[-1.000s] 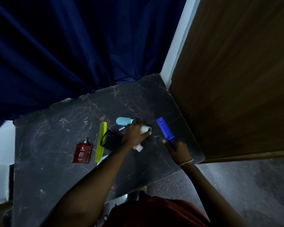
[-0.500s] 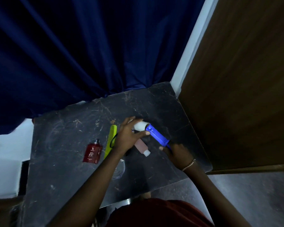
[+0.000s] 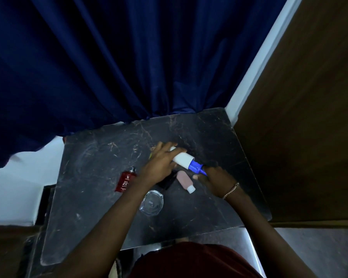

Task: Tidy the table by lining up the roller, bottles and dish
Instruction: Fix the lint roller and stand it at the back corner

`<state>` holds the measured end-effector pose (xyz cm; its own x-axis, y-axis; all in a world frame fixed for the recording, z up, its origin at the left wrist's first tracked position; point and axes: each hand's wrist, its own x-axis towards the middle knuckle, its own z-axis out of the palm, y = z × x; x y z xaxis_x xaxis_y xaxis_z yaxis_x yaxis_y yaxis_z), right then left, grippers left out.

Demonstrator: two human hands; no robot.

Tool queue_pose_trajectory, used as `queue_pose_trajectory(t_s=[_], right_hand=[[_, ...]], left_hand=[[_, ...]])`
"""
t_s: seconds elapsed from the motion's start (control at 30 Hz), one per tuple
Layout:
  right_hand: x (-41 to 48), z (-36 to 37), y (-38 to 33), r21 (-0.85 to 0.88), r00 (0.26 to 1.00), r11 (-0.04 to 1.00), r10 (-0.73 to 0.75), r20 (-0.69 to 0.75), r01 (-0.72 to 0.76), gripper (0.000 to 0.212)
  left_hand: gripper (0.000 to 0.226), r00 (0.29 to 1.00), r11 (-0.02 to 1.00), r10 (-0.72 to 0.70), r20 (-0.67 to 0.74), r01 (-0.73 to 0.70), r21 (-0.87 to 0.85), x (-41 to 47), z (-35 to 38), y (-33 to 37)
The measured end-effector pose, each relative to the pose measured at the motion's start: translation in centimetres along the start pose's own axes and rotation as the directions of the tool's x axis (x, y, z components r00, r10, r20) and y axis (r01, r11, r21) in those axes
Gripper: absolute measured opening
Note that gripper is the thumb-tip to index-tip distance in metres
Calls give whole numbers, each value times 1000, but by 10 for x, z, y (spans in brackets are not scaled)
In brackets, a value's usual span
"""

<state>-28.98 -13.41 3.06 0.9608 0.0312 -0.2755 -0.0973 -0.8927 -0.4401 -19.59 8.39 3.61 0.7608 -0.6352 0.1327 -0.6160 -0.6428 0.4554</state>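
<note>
Both my hands hold the lint roller above the dark marble table (image 3: pixel 219 137). My left hand (image 3: pixel 159 165) wraps the roller's white cylinder (image 3: pixel 183 158). My right hand (image 3: pixel 215 177) grips its blue handle (image 3: pixel 197 168). Below the roller a pink bottle (image 3: pixel 184 181) with a white cap lies on its side. A red perfume bottle (image 3: pixel 126 181) lies flat to the left. A clear glass dish (image 3: pixel 152 202) sits near the table's front, beside my left forearm. A black object (image 3: pixel 166 182) and a sliver of a yellow-green comb (image 3: pixel 150 156) show under my left hand.
A dark blue curtain (image 3: pixel 129 67) hangs behind the table. A brown wooden panel (image 3: pixel 301 117) stands along the table's right side. A white wall strip (image 3: pixel 257 63) runs between them. The table's front edge is close to my body.
My left hand slid further along the white roller, and the roller tilted so less of the blue handle shows. The camera came closer, and the glass dish is now in plain view.
</note>
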Motion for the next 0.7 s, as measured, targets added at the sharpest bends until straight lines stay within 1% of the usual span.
queue_pose_trajectory(t_s=[0.07,0.13,0.2,0.23,0.33,0.43,0.6,0.7], right_hand=[[3,-8,-6,57,1000,998,-25,-18,26,37],[4,-15,-8,92,998,994,-51,-28,53,34],[5,-22,-6,122,998,990,-69,1,69,29],[5,-25,-5,132,997,988,-82,10,80,27],[5,-27,-5,86,988,984,-153,-12,154,23],[7,-25,-8,15,985,985,-171,-9,171,25],[8,-26,-14,0,984,985,-174,31,174,32],[11,-27,-18,-10,987,989,-148,63,149,37]], left_hand=[[60,998,1000,28,-61,-27,13,-3,-2,-2],[65,997,1000,-29,-76,29,7,-6,-8,-6],[71,994,995,-103,-22,103,-7,-8,-14,-12],[71,994,993,-109,13,109,-34,-8,-16,-15],[65,987,981,-81,137,103,-162,-10,-20,-16],[65,973,982,-66,221,103,-159,-7,-25,-14],[63,956,989,-44,291,82,-121,-5,-30,-7],[62,962,989,-45,270,81,-123,-7,-27,-3]])
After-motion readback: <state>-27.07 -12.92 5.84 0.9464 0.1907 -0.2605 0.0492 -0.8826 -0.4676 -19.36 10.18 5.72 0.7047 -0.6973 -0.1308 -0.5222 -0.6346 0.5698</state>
